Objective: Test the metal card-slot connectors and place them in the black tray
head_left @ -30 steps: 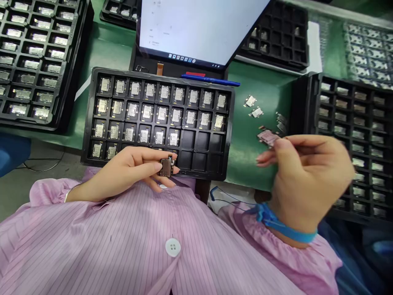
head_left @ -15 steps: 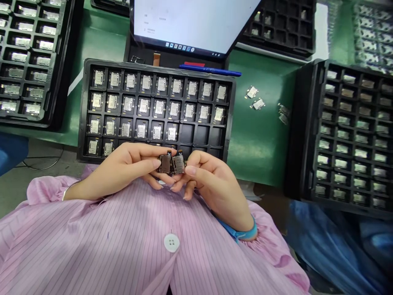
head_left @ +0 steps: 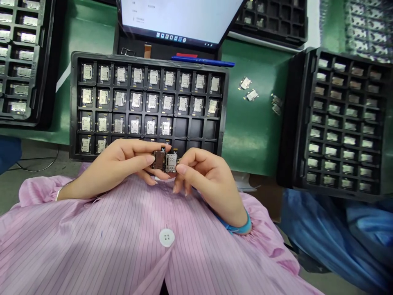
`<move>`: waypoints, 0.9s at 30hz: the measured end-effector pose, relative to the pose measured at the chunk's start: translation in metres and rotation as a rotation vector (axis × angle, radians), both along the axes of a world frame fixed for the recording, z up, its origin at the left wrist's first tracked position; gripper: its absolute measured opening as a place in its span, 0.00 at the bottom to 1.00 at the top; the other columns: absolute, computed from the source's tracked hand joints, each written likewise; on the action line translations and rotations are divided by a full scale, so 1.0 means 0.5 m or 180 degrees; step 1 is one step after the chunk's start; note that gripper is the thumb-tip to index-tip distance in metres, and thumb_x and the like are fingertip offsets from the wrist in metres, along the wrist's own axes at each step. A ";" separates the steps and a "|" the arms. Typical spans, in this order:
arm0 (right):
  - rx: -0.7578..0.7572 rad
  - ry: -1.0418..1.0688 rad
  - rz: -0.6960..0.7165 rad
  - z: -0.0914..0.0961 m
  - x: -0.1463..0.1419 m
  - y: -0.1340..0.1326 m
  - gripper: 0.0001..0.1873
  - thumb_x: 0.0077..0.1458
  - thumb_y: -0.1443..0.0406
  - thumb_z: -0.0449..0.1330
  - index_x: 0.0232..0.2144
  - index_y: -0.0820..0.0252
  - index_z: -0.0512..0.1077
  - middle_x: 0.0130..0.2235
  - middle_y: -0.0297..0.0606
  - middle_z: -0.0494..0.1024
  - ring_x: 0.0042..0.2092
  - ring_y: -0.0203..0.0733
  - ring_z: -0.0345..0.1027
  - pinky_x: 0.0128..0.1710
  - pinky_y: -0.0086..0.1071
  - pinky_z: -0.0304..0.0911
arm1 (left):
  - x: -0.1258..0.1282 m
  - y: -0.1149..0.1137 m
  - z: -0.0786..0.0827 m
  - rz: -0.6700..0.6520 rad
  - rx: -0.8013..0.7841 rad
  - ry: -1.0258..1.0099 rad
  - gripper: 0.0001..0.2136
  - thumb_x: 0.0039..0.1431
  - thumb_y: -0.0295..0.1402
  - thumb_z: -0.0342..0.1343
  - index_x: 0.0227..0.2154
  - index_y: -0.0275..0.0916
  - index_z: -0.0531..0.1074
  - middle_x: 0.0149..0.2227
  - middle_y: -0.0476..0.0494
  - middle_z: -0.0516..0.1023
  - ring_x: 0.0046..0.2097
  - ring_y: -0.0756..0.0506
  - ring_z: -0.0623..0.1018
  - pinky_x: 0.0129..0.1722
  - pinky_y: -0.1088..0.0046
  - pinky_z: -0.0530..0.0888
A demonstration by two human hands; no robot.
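Observation:
Above the near edge of a black compartment tray (head_left: 223, 110), my two hands hold a pair of small card-slot circuit boards side by side. My left hand (head_left: 121, 164) pinches the board with the dark brown face (head_left: 159, 160) between thumb and fingers. Thumb and forefinger of my right hand (head_left: 210, 174) grip the right edge of the board with the silver metal face (head_left: 171, 162). Both boards stand nearly upright, each with a short dark tab at the top; whether they touch is unclear. Similar silver boards (head_left: 152, 101) lie in many of the tray's pockets.
Loose boards (head_left: 252, 95) lie on the green table (head_left: 245, 135) right of the tray. Stacked filled trays stand at the right (head_left: 296, 123) and left (head_left: 43, 82). Behind the tray are a blue pen (head_left: 202, 61) and a laptop screen (head_left: 184, 18).
The silver-faced board has turned from a slight tilt to nearly upright beside the dark one. My right fingers have shifted around its edge. The whole view has moved slightly.

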State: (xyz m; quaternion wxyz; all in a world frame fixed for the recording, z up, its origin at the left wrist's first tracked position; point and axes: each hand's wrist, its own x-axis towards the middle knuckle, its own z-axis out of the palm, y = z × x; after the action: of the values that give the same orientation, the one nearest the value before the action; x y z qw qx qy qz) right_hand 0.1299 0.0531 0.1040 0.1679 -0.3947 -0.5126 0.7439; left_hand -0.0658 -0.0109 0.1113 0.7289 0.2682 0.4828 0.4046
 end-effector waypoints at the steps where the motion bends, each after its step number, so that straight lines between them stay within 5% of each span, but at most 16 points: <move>1: 0.0074 -0.0034 -0.0010 0.002 0.000 -0.001 0.15 0.53 0.58 0.66 0.25 0.59 0.66 0.19 0.32 0.75 0.19 0.33 0.68 0.16 0.23 0.60 | 0.000 0.000 0.000 -0.0006 -0.0003 0.0031 0.16 0.63 0.31 0.57 0.53 0.41 0.73 0.37 0.42 0.83 0.37 0.47 0.83 0.35 0.81 0.79; 8: 0.0484 -0.0208 -0.0074 0.011 0.001 -0.006 0.12 0.54 0.63 0.64 0.24 0.59 0.67 0.20 0.29 0.72 0.19 0.31 0.65 0.16 0.24 0.57 | 0.000 -0.001 -0.001 -0.0029 -0.0008 0.0164 0.16 0.62 0.32 0.57 0.53 0.41 0.73 0.43 0.40 0.82 0.36 0.47 0.83 0.34 0.77 0.80; 18: 0.0520 -0.0161 -0.0052 0.010 0.000 -0.005 0.11 0.55 0.64 0.62 0.24 0.58 0.67 0.22 0.30 0.74 0.18 0.29 0.62 0.16 0.24 0.57 | 0.000 -0.001 -0.001 -0.0028 0.0007 0.0022 0.16 0.63 0.30 0.56 0.54 0.38 0.73 0.35 0.41 0.83 0.35 0.47 0.83 0.34 0.78 0.80; 27: 0.0547 -0.0189 -0.0033 0.010 0.002 -0.005 0.11 0.56 0.62 0.62 0.24 0.58 0.68 0.21 0.30 0.73 0.18 0.30 0.62 0.17 0.25 0.58 | 0.000 -0.001 -0.003 -0.0042 0.0000 0.0095 0.17 0.63 0.31 0.56 0.54 0.39 0.72 0.40 0.40 0.83 0.39 0.45 0.83 0.35 0.78 0.80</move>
State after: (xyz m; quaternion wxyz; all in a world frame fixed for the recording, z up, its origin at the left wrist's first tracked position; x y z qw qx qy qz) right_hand 0.1309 0.0505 0.1087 0.1896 -0.4034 -0.5772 0.6842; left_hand -0.0658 -0.0113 0.1098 0.7243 0.2775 0.4918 0.3957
